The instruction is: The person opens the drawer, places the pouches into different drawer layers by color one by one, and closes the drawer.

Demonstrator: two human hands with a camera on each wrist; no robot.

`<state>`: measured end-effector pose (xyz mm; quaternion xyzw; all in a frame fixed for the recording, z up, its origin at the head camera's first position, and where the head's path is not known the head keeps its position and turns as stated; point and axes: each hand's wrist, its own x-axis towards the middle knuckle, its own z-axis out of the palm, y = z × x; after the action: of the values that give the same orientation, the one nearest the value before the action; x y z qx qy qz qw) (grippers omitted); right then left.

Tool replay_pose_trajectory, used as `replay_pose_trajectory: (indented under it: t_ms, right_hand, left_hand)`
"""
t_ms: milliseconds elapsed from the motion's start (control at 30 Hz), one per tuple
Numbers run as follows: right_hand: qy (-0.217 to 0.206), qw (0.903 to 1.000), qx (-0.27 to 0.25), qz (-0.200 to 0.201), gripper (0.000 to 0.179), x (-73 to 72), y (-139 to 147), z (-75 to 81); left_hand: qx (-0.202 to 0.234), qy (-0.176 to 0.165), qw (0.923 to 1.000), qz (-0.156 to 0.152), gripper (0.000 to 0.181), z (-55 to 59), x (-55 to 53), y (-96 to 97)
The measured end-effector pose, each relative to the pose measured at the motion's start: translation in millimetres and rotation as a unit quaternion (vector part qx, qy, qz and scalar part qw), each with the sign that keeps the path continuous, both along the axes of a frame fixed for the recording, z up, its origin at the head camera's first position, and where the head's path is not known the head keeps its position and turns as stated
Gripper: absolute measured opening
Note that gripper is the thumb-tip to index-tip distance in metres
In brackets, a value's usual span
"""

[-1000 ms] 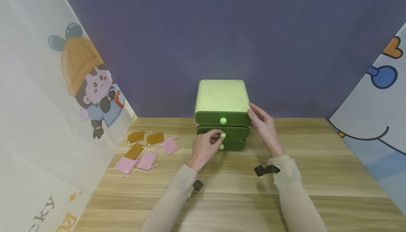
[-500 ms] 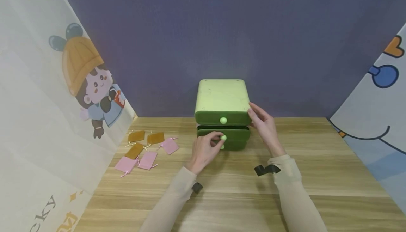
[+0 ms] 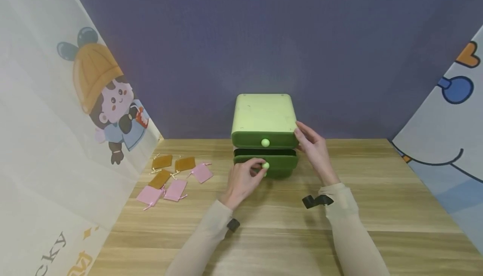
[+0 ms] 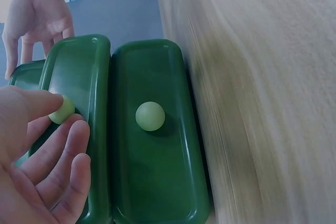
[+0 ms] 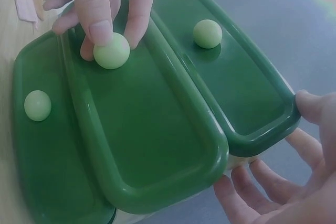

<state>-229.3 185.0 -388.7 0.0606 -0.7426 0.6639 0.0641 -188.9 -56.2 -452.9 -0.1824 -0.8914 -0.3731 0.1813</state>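
Note:
A small drawer cabinet (image 3: 264, 112) with a light green top and dark green fronts stands against the back wall. My left hand (image 3: 242, 181) pinches the round pale green knob (image 5: 112, 53) of the middle drawer (image 3: 283, 162) between thumb and fingers. This drawer juts out past the top drawer (image 3: 247, 140), and a dark gap shows behind its upper edge. At the cabinet's right side, my right hand (image 3: 314, 148) rests its extended fingers on the side, thumb at the upper front corner. The bottom drawer (image 4: 157, 171) sits lowest, close above the table, its knob (image 4: 150, 116) untouched.
Left of the cabinet, several small drawstring pouches lie on the wooden table (image 3: 286, 242): mustard ones such as this pouch (image 3: 162, 161) and pink ones such as this pouch (image 3: 175, 190). A dark blue wall (image 3: 241, 37) rises behind, with printed white panels at both sides.
The middle drawer has slid out toward me with my left hand on its knob, widening the gap behind its front. My right hand stays at the cabinet's side.

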Motion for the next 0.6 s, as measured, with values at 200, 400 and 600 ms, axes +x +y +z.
replay_pose_trajectory:
  t_ms: [200,400,600]
  right_hand:
    - [-0.002,1.0,0.0,0.002,0.062,-0.4,0,-0.4]
    - [-0.001,1.0,-0.008,-0.004,0.062,-0.8,-1,-0.3]
    - [-0.001,1.0,-0.009,-0.004,0.062,-1.0,-1,-0.2]
  left_hand:
    - [0.0,0.001,1.0,-0.007,0.02,-0.9,2.6,-1.7]
    - [-0.008,0.005,0.9999,-0.013,0.019,0.2,7.3,-2.0]
    - [-0.005,0.015,0.9998,-0.013,0.017,0.2,11.3,-1.3]
